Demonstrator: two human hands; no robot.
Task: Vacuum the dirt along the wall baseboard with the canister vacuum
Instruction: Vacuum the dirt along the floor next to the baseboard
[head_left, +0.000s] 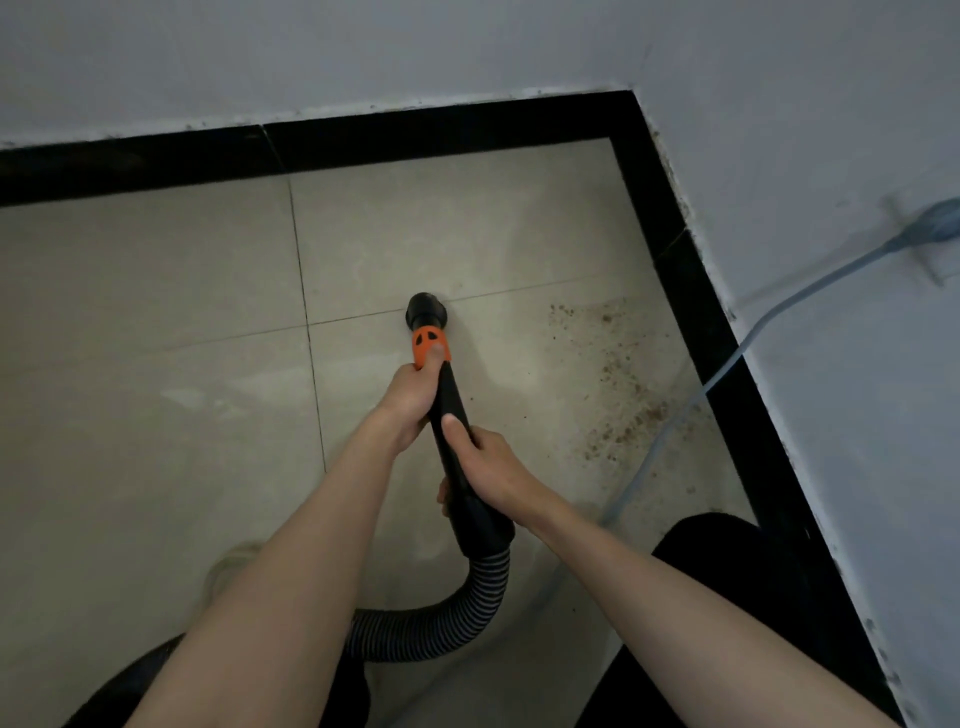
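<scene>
The vacuum wand (457, 441) is a smooth black plastic tube with an orange collar (430, 347) near its round black nozzle (426, 309), and a ribbed black hose (467, 608) curves away from its rear end. The nozzle points down at the glossy beige floor tiles (156, 322), near a grout crossing. The left hand (415, 395) wraps the tube just behind the collar, thumb lying on the orange part. The right hand (488, 467) grips the wand further back, thumb stretched along its top. Both bare forearms reach forward and converge on the tube. Brown crumbly dirt (618, 395) lies scattered to the right of the nozzle, apart from it, beside the shiny black baseboard (696, 291) under the white wall (779, 156). A pale blue cord (748, 343) hangs down the wall across the dirt.
</scene>
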